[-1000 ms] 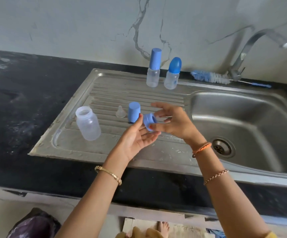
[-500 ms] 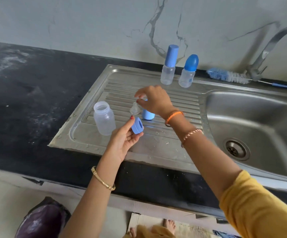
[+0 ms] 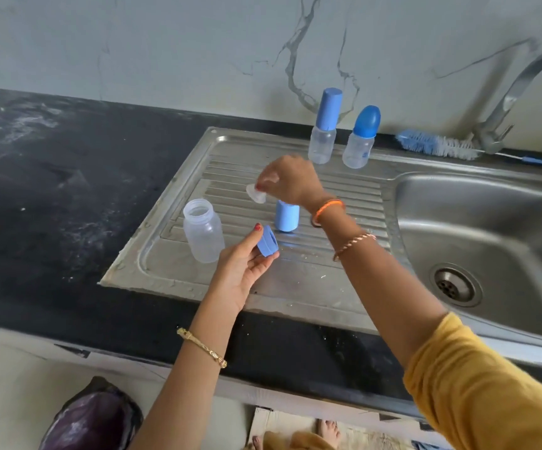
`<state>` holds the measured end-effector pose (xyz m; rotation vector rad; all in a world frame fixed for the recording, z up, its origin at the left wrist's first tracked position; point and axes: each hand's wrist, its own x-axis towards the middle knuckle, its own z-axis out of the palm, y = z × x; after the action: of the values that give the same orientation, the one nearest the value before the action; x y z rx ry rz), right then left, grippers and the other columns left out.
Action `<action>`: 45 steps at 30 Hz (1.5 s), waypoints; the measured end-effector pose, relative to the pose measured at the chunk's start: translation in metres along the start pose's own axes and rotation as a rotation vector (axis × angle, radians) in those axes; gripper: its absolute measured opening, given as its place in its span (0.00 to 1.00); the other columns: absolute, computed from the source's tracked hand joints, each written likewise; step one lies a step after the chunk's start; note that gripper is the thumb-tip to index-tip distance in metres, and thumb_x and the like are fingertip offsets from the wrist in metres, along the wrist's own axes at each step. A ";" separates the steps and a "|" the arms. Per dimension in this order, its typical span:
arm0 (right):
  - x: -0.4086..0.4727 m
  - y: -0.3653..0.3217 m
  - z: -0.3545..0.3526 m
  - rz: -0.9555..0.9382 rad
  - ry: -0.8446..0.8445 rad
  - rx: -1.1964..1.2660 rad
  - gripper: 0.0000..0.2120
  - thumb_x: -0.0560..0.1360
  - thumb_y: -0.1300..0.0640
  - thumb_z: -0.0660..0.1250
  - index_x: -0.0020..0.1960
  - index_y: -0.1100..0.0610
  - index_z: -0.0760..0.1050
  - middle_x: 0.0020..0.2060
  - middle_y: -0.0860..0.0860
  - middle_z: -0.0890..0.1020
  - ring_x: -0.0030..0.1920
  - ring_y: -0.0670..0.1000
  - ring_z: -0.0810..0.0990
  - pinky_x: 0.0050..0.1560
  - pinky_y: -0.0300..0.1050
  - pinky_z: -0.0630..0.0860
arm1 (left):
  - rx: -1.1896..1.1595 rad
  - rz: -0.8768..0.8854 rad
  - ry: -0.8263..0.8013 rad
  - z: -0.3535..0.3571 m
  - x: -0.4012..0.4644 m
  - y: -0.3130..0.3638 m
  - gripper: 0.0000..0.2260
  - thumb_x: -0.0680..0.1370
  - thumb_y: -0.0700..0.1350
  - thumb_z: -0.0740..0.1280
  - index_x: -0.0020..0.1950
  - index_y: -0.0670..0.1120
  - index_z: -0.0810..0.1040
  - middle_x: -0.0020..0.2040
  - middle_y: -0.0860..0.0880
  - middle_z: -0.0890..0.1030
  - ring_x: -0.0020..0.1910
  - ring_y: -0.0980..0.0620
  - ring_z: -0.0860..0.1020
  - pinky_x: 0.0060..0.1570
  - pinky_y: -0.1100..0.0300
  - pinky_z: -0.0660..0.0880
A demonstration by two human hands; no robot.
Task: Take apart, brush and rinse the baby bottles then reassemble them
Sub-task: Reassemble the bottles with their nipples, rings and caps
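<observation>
Three baby bottles are standing on the steel drainboard (image 3: 295,287), one of them stripped into parts.

Item 1, open bottle body (image 3: 203,230): standing upright just to the left of the left hand (image 3: 242,271), mouth uncovered, nothing visible inside. Judged to be waiting for its top.

Item 2, blue screw collar (image 3: 268,241): the left hand is holding it off the board, thumb tip on the upper rim and the curled fingers cradling it from below, the opening turned toward the right hand. That tilt reads as an offer of the hole for the teat.

Item 3, clear silicone teat (image 3: 256,193): the right hand (image 3: 290,181) is pinching it in the fingertips, lifted off the board, above and slightly beyond the collar. The two parts are apart, not yet joined. Likely step: seating the teat in the collar.

Item 4, blue cylindrical cap (image 3: 287,215): standing on end directly below the right wrist, between the two hands. Probably parked there until the top is assembled.

Items 5 and 6, capped bottle with tall cap (image 3: 323,138) and capped bottle with domed cap (image 3: 360,141): standing beyond the right hand at the board's far edge, side by side, both looking empty through their clear walls.

Item 7, bottle brush (image 3: 435,146): lying beyond those, by the tap (image 3: 503,102).

Item 8, sink basin (image 3: 523,206): to the right of the right forearm, showing no objects or standing water.
</observation>
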<state>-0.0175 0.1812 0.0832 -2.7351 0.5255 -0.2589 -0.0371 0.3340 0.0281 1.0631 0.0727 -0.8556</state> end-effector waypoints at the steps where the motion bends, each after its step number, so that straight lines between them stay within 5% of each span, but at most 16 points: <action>1: -0.008 0.008 -0.015 0.013 0.040 0.145 0.10 0.74 0.52 0.67 0.51 0.56 0.82 0.48 0.54 0.83 0.51 0.52 0.79 0.55 0.45 0.73 | -0.002 -0.003 -0.022 0.005 0.001 -0.001 0.05 0.77 0.44 0.65 0.47 0.42 0.78 0.47 0.43 0.80 0.48 0.46 0.79 0.42 0.65 0.79; 5: -0.054 0.043 -0.069 -0.006 0.164 0.780 0.05 0.74 0.62 0.68 0.43 0.61 0.82 0.35 0.50 0.83 0.37 0.41 0.78 0.45 0.35 0.73 | 0.042 -0.021 -0.113 0.028 0.003 -0.006 0.05 0.76 0.44 0.66 0.48 0.43 0.79 0.48 0.44 0.80 0.48 0.49 0.79 0.44 0.65 0.79; 8: -0.085 0.070 -0.079 0.057 0.121 1.206 0.13 0.62 0.44 0.76 0.39 0.53 0.83 0.36 0.45 0.83 0.40 0.42 0.80 0.42 0.35 0.73 | 0.090 -0.051 -0.156 0.049 0.004 -0.012 0.06 0.76 0.45 0.66 0.50 0.43 0.78 0.45 0.45 0.80 0.43 0.50 0.78 0.40 0.66 0.78; 10: -0.093 0.086 -0.064 0.341 0.090 0.996 0.20 0.61 0.44 0.77 0.45 0.57 0.82 0.42 0.52 0.84 0.47 0.51 0.81 0.43 0.38 0.74 | 0.107 -0.074 -0.160 0.061 0.004 -0.015 0.06 0.76 0.45 0.66 0.48 0.44 0.77 0.43 0.45 0.79 0.41 0.51 0.77 0.36 0.66 0.77; 12: -0.097 0.110 -0.033 0.607 0.095 0.234 0.13 0.72 0.53 0.70 0.51 0.60 0.80 0.49 0.59 0.82 0.54 0.58 0.77 0.49 0.44 0.70 | 0.109 -0.096 -0.143 0.069 0.005 -0.021 0.05 0.76 0.46 0.67 0.47 0.44 0.77 0.42 0.45 0.79 0.40 0.50 0.77 0.35 0.66 0.77; 14: -0.111 0.117 -0.013 0.605 0.320 0.141 0.09 0.74 0.56 0.67 0.49 0.59 0.82 0.46 0.58 0.83 0.50 0.54 0.78 0.50 0.46 0.71 | 0.083 -0.123 -0.144 0.073 0.005 -0.025 0.05 0.76 0.46 0.66 0.47 0.44 0.76 0.42 0.45 0.79 0.40 0.50 0.78 0.35 0.65 0.76; 17: -0.126 0.117 -0.010 0.587 0.498 0.684 0.06 0.75 0.56 0.68 0.43 0.58 0.81 0.37 0.55 0.80 0.40 0.51 0.76 0.45 0.52 0.77 | 0.016 -0.160 -0.159 0.076 0.007 -0.028 0.06 0.76 0.46 0.66 0.47 0.44 0.76 0.44 0.45 0.79 0.41 0.49 0.77 0.35 0.64 0.76; 22: -0.136 0.106 -0.018 0.618 0.311 1.642 0.06 0.79 0.63 0.59 0.47 0.60 0.75 0.33 0.53 0.82 0.34 0.47 0.82 0.37 0.37 0.80 | -0.021 -0.147 -0.183 0.083 0.011 -0.038 0.04 0.77 0.43 0.65 0.45 0.43 0.76 0.43 0.45 0.78 0.41 0.50 0.76 0.34 0.66 0.76; 24: -0.138 0.105 -0.015 0.611 0.256 1.779 0.08 0.79 0.66 0.57 0.47 0.59 0.75 0.35 0.53 0.82 0.36 0.48 0.82 0.38 0.36 0.80 | -0.027 -0.101 -0.191 0.086 0.014 -0.042 0.02 0.76 0.39 0.65 0.45 0.43 0.76 0.43 0.45 0.78 0.42 0.50 0.76 0.34 0.67 0.77; 29: -0.141 0.105 -0.010 0.594 0.295 1.856 0.06 0.76 0.64 0.62 0.44 0.60 0.77 0.35 0.52 0.82 0.37 0.47 0.82 0.40 0.37 0.80 | -0.014 -0.008 -0.203 0.090 0.021 -0.045 0.06 0.76 0.36 0.64 0.43 0.46 0.76 0.42 0.49 0.77 0.42 0.54 0.75 0.38 0.67 0.76; 37: -0.131 0.115 -0.011 0.530 0.363 1.825 0.04 0.76 0.64 0.62 0.47 0.59 0.76 0.38 0.51 0.83 0.38 0.45 0.83 0.40 0.34 0.79 | 0.640 0.546 -0.104 0.093 0.042 -0.065 0.22 0.63 0.31 0.75 0.49 0.52 0.77 0.47 0.52 0.80 0.45 0.54 0.78 0.48 0.62 0.76; 41: -0.129 0.123 -0.018 0.430 0.288 1.690 0.07 0.78 0.62 0.61 0.47 0.56 0.78 0.34 0.48 0.83 0.35 0.46 0.82 0.37 0.34 0.78 | 0.875 0.825 -0.118 0.099 0.050 -0.065 0.21 0.61 0.31 0.73 0.49 0.50 0.78 0.46 0.56 0.79 0.48 0.52 0.77 0.47 0.57 0.76; 45: -0.126 0.124 -0.019 0.276 0.300 1.288 0.07 0.76 0.64 0.64 0.46 0.55 0.80 0.36 0.48 0.82 0.35 0.42 0.80 0.35 0.34 0.76 | 0.951 0.869 -0.102 0.107 0.059 -0.062 0.22 0.61 0.31 0.73 0.53 0.43 0.79 0.47 0.52 0.79 0.48 0.49 0.77 0.49 0.51 0.76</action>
<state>-0.1780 0.1158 0.0417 -1.3695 0.5288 -0.6552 -0.0722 0.2025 0.0119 1.7200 -0.9041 -0.0933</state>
